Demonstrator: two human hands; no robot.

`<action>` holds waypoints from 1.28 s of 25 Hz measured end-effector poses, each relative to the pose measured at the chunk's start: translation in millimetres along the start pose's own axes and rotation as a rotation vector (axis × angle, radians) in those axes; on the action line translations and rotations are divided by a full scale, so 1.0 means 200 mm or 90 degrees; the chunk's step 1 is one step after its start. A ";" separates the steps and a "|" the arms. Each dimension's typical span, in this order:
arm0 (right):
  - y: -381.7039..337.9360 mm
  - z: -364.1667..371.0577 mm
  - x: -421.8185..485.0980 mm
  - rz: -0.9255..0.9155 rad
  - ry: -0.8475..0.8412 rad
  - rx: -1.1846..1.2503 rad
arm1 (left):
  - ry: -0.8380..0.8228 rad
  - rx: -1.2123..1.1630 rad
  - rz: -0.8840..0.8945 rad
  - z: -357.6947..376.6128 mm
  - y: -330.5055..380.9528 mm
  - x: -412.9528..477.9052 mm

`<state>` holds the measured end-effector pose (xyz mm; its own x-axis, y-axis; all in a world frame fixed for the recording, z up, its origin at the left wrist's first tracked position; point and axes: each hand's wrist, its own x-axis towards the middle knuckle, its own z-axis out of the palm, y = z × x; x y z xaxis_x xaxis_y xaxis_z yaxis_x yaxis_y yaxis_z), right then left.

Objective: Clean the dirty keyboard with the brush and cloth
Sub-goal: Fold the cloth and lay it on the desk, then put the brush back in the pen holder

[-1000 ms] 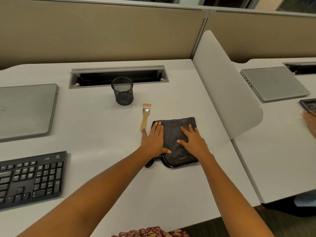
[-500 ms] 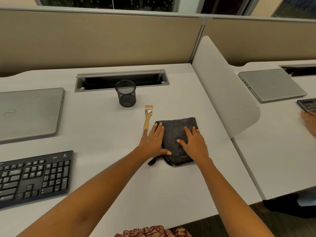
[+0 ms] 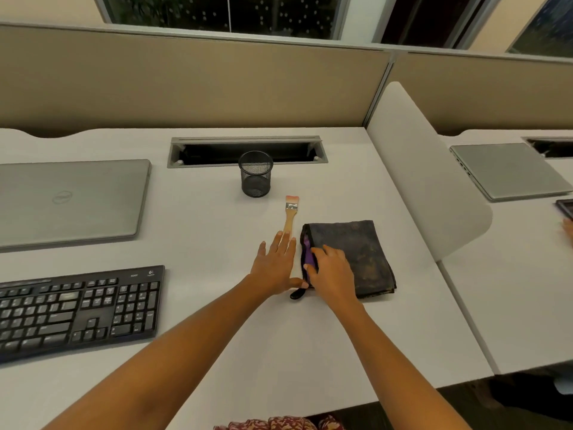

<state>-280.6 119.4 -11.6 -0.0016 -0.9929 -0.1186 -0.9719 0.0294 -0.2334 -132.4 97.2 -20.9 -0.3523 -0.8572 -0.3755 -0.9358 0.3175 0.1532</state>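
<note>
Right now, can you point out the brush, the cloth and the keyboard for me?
brush (image 3: 289,221): head view, on its wooden handle.
cloth (image 3: 369,243): head view, on its dark top fold.
keyboard (image 3: 77,308): head view, on its middle keys.

The light is soft and even and seems to come from above. The white desk around the fingers of the left hand looks bright, with no hard shine. Faint shadows hug the hands, and a small one sits under the mesh cup ahead of the fingers. Far past them the windows are black. The dark cloth by the right hand shows few details. Left of the fingers, the keyboard letters are too fuzzy to read. Straight lines bend near the edges.
</note>
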 end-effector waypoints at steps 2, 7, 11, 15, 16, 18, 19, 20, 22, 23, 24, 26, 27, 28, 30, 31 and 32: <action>-0.10 0.00 0.03 -0.009 0.013 -0.015 | -0.010 0.008 -0.030 -0.01 -0.07 -0.04; -0.33 0.04 0.13 -0.025 -0.022 -0.026 | -0.032 0.018 -0.083 -0.02 -0.25 -0.14; -0.48 0.08 0.24 -0.026 -0.030 -0.082 | -0.039 0.015 -0.113 -0.04 -0.39 -0.20; -0.53 0.10 0.30 0.006 -0.033 -0.139 | -0.029 0.018 -0.130 -0.07 -0.49 -0.21; -0.53 0.11 0.31 0.011 -0.029 -0.148 | -0.027 0.016 -0.133 -0.08 -0.51 -0.21; -0.53 0.12 0.34 0.029 -0.022 -0.150 | -0.023 0.006 -0.133 -0.09 -0.52 -0.19; -0.53 0.13 0.34 0.040 -0.021 -0.149 | -0.023 0.001 -0.130 -0.09 -0.53 -0.18; -0.53 0.13 0.35 0.051 -0.019 -0.148 | -0.022 -0.002 -0.126 -0.09 -0.53 -0.17; -0.52 0.14 0.36 0.066 -0.017 -0.152 | -0.021 -0.007 -0.116 -0.09 -0.52 -0.15; -0.52 0.15 0.36 0.071 -0.018 -0.154 | -0.023 -0.012 -0.111 -0.08 -0.51 -0.14; -0.52 0.15 0.36 0.074 -0.017 -0.155 | -0.023 -0.017 -0.107 -0.08 -0.50 -0.13; -0.51 0.16 0.38 0.076 -0.014 -0.152 | -0.026 -0.024 -0.102 -0.08 -0.48 -0.11; -0.51 0.16 0.39 0.078 -0.013 -0.145 | -0.028 -0.029 -0.100 -0.08 -0.48 -0.10; -0.51 0.15 0.40 0.082 -0.013 -0.133 | -0.030 -0.034 -0.098 -0.08 -0.47 -0.09; -0.50 0.14 0.41 0.095 -0.012 -0.103 | -0.033 -0.037 -0.090 -0.07 -0.47 -0.08; -0.50 0.15 0.42 0.099 -0.014 -0.090 | -0.034 -0.036 -0.086 -0.07 -0.47 -0.07; -0.49 0.15 0.42 0.099 -0.015 -0.083 | -0.034 -0.035 -0.082 -0.07 -0.46 -0.06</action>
<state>-178.2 35.8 -27.2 -0.1493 -0.9746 -0.1668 -0.9828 0.1649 -0.0837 -40.9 73.0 -18.1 -0.2305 -0.8661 -0.4435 -0.9718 0.1816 0.1504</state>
